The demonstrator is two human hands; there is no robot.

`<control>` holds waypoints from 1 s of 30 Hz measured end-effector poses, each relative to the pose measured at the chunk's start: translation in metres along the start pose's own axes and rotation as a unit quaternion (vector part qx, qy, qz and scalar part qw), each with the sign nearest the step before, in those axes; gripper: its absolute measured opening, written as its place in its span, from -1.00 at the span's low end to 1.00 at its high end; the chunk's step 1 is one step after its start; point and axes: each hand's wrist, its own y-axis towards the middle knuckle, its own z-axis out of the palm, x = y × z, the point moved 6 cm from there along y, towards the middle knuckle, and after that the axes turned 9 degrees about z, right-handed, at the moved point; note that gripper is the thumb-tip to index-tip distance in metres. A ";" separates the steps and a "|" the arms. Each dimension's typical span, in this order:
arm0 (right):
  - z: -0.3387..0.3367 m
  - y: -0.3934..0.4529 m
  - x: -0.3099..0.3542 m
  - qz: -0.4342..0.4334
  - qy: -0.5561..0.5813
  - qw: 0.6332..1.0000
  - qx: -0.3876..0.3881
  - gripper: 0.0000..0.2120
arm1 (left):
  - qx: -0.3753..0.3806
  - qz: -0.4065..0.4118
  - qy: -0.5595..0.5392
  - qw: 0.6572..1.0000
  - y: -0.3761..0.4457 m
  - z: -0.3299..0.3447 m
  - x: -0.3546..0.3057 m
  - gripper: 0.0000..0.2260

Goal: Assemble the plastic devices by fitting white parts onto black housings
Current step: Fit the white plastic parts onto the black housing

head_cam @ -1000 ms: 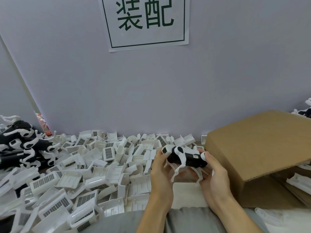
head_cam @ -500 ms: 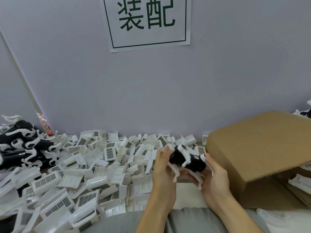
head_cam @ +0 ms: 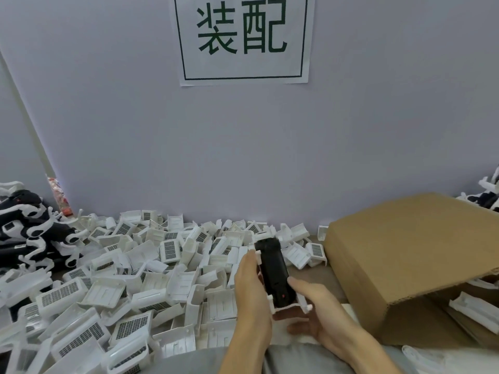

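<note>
head view: only one camera, looked forward and down.
black housing (head_cam: 273, 273): one, held upright-ish between both hands above the lap, long axis pointing away from the person; a small red dot near its lower end; white clip pieces showed along its edges and at its bottom.
left hand (head_cam: 252, 295): fingers curled along the housing's left side, gripping it; back of hand faced the camera.
right hand (head_cam: 317, 314): thumb lay against the housing's lower right side, fingers curled underneath the bottom end, holding it.
white parts pile (head_cam: 129, 279): too many to count, dozens of loose white trays with grid-pattern panels, heaped across the table from the left edge to the carton.
assembled units, left (head_cam: 29, 233): a stack of black-and-white pieces at the far left; count could not be told.
assembled units, right (head_cam: 486, 197): a few more at the far right edge behind the carton, partly cut off.
cardboard carton (head_cam: 405, 265): one, brown, right of the hands, its flap open toward the person.
white parts by carton (head_cam: 472, 311): at least one at the lower right.
wall sign (head_cam: 243, 39): one white sheet, two green characters in a frame.
grey trousers (head_cam: 202, 360): bottom edge.
</note>
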 end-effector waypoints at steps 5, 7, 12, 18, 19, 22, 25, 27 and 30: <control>-0.001 -0.012 0.002 0.014 -0.052 0.998 0.027 -0.81 | 0.029 -0.008 0.046 0.999 0.001 0.000 0.007 -0.63; -0.001 -0.015 0.003 0.020 -0.067 0.997 0.037 -0.86 | 0.045 -0.006 0.060 0.997 0.004 0.003 0.008 -0.63; -0.006 -0.023 0.005 0.032 -0.054 0.998 0.027 -0.70 | 0.052 -0.077 0.043 0.995 -0.001 0.004 0.021 -0.56; -0.001 -0.029 0.007 0.032 -0.087 0.996 0.002 -0.81 | 0.024 -0.064 0.001 0.998 -0.013 0.001 0.018 -0.50; 0.001 -0.030 0.008 0.030 -0.088 0.996 -0.008 -0.84 | 0.014 -0.069 -0.012 0.997 -0.015 -0.001 0.019 -0.51; 0.002 -0.034 0.012 0.038 -0.092 0.994 -0.035 -0.89 | 0.000 -0.078 -0.015 0.997 -0.019 -0.003 0.021 -0.51; -0.002 -0.042 0.029 0.068 -0.020 0.997 -0.015 -0.80 | -0.023 -0.014 0.043 0.999 -0.019 -0.006 0.011 -0.65; -0.012 -0.050 0.061 0.053 0.063 0.997 -0.007 -0.72 | -0.017 0.054 0.127 0.990 -0.020 -0.005 0.001 -0.72; -0.053 -0.072 0.151 -0.083 0.216 0.973 -0.017 -0.66 | 0.030 0.116 0.238 0.964 -0.025 0.003 -0.005 -0.75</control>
